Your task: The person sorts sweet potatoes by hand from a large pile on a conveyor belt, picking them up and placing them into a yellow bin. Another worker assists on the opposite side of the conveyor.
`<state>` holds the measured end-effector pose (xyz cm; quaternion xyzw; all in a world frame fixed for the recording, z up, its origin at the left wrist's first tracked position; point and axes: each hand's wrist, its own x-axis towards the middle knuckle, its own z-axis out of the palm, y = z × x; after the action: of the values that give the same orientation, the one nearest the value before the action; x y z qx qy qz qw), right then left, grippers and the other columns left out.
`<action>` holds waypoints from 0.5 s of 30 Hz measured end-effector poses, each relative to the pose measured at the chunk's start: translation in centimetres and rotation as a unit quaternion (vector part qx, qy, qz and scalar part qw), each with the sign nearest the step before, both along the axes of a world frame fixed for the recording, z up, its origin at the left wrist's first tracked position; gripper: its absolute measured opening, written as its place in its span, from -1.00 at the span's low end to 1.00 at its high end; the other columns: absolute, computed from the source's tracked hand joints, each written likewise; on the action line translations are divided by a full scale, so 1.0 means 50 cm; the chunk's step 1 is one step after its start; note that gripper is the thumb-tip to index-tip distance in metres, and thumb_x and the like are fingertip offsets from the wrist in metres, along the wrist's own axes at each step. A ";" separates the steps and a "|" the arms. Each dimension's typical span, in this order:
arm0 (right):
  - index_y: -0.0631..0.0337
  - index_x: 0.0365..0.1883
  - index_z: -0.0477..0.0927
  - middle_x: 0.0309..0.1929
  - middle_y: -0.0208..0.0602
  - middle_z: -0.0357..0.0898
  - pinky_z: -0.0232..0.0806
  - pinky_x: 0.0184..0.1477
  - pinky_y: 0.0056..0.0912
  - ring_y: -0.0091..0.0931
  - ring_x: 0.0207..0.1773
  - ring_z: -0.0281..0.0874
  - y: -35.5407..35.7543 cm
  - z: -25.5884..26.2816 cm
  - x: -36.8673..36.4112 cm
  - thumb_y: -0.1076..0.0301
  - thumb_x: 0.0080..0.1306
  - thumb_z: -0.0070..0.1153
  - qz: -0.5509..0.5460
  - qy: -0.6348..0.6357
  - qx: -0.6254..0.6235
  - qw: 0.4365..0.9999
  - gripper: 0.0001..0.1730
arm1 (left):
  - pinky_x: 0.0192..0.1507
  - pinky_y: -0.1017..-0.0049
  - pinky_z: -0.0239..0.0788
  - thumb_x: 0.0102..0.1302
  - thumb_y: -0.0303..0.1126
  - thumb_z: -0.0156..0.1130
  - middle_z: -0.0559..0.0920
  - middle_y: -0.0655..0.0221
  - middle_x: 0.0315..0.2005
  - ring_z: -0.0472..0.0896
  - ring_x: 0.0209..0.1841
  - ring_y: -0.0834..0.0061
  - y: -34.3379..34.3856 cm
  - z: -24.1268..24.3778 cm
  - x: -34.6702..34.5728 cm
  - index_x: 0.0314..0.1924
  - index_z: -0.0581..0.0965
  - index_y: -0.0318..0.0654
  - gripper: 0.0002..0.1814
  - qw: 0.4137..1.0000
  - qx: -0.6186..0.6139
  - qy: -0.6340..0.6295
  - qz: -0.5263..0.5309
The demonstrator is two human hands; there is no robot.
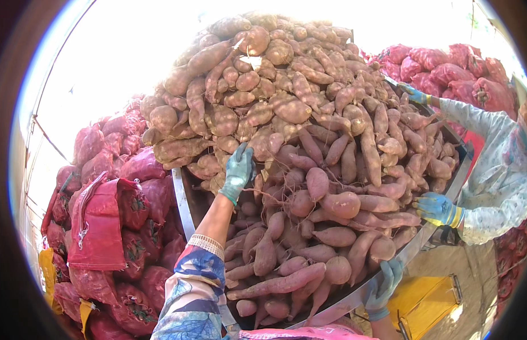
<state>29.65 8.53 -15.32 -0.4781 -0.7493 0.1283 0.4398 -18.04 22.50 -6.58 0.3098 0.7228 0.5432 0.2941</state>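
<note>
A large heap of sweet potatoes (pixel 289 108) fills a metal-edged bin (pixel 331 312) before me. My left hand (pixel 239 172), in a teal glove, reaches onto the heap, its fingers against the tubers at the middle; whether it grips one is hidden. At the bin's near right edge is my right hand (pixel 384 287), gloved too, with its fingers bent by the rim and no tuber seen in it. Smoother, redder tubers (pixel 284 280) lie low in the near part of the bin, and thin roots (pixel 284 199) trail over them.
A co-worker's gloved hand (pixel 437 209) rests at the bin's right edge; the other gloved hand (pixel 412 92) is farther back. Full red mesh sacks (pixel 140 255) are piled at left, with more sacks (pixel 450 72) at back right. A yellow container (pixel 425 301) stands on the ground at lower right.
</note>
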 end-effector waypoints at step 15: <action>0.19 0.33 0.25 0.28 0.00 0.30 0.07 0.36 -0.02 -0.09 0.33 0.23 0.305 0.342 -0.518 0.06 0.08 0.34 0.266 -0.214 0.133 0.930 -0.10 | -0.19 0.52 0.50 0.49 -0.15 0.05 0.66 0.34 -0.23 0.61 -0.28 0.60 -0.197 -0.017 -0.006 0.18 0.51 -0.25 -0.58 0.992 0.112 0.020 0.045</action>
<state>3.74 23.79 1.77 -0.2143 -0.9355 0.0344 0.2787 -18.31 12.66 -7.44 0.3192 0.6764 0.6269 0.2182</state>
